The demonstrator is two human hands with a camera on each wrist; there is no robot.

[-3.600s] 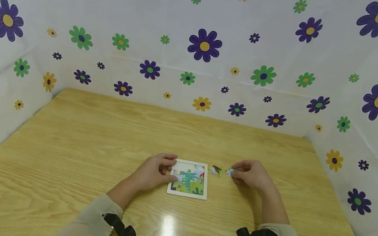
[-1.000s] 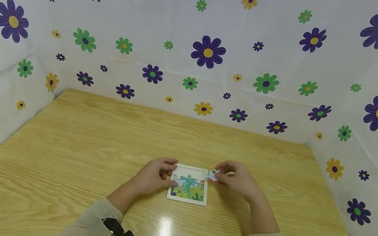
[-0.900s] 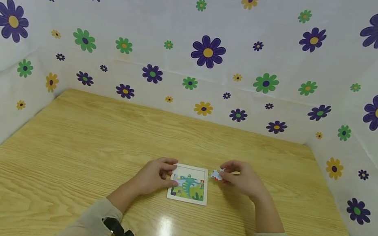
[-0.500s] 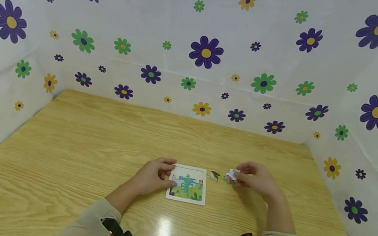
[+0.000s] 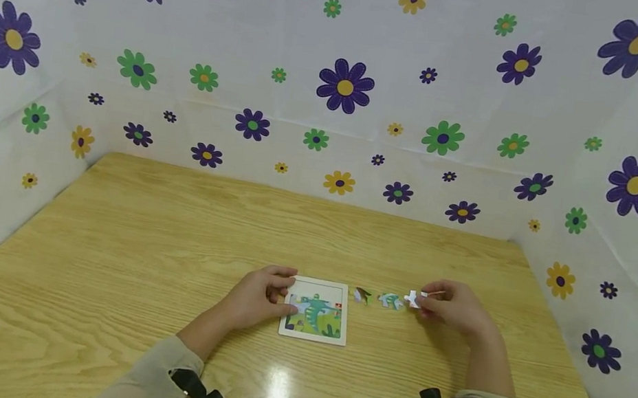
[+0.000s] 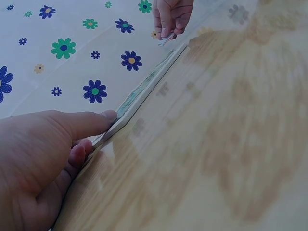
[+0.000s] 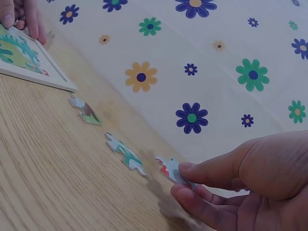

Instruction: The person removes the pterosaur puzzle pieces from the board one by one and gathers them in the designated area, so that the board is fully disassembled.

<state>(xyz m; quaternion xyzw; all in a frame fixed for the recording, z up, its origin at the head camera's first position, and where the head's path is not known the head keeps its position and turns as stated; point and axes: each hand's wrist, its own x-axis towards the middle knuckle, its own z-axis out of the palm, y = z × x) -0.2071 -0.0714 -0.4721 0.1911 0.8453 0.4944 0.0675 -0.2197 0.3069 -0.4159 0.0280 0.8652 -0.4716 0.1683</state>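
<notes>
A framed jigsaw puzzle with a green dinosaur picture lies on the table; the strip along its far side is bare. My left hand grips the frame's left edge, thumb on top, as the left wrist view also shows. To the right of the frame, my right hand pinches a jigsaw puzzle piece between thumb and fingers, a little above the table. Two more pieces lie in a row between frame and right hand: a brown and green piece nearer the frame, and a blue-green piece.
The wood-grain table stretches around the puzzle on all sides. A white cloth printed with flowers hangs behind it and along both sides. Black straps circle both sleeves.
My right hand has lifted a piece out of the frame's top right and carried it rightward, past the two loose pieces. My left hand stays on the frame.
</notes>
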